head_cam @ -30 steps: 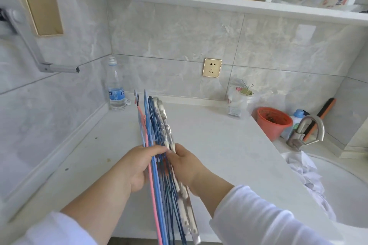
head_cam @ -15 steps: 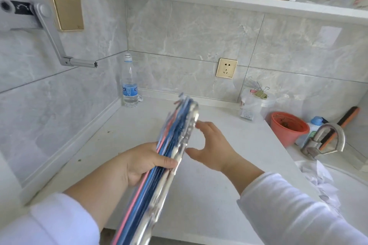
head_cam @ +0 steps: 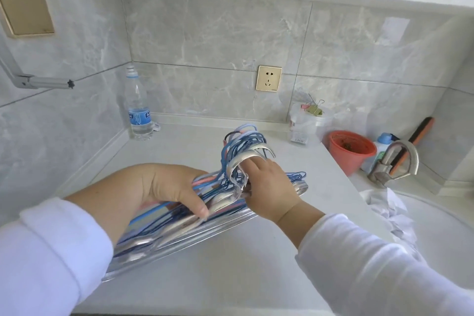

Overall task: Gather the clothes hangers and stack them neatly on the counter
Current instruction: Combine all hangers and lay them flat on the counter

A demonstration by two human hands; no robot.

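Observation:
A bundle of clothes hangers [head_cam: 179,228], several silver metal ones with blue and pink wire ones, lies nearly flat and low over the white counter [head_cam: 230,272]. Their hooks [head_cam: 243,151] curl up toward the back wall. My left hand [head_cam: 166,187] grips the bundle from above at its middle, thumb pressed on the silver bars. My right hand [head_cam: 266,187] holds the hangers just below the hooks, fingers tucked inside the silver hook. I cannot tell whether the bundle rests on the counter.
A water bottle [head_cam: 138,108] stands in the back left corner. A plastic container with binder clips [head_cam: 307,120], an orange pot [head_cam: 351,149] and a faucet [head_cam: 395,161] stand to the right. White cloth [head_cam: 384,205] lies in the sink. A metal bracket [head_cam: 43,82] juts from the left wall.
The bundle has tipped from upright on edge to nearly flat over the counter. My right hand, open beside it half a second ago, now grips it near the hooks.

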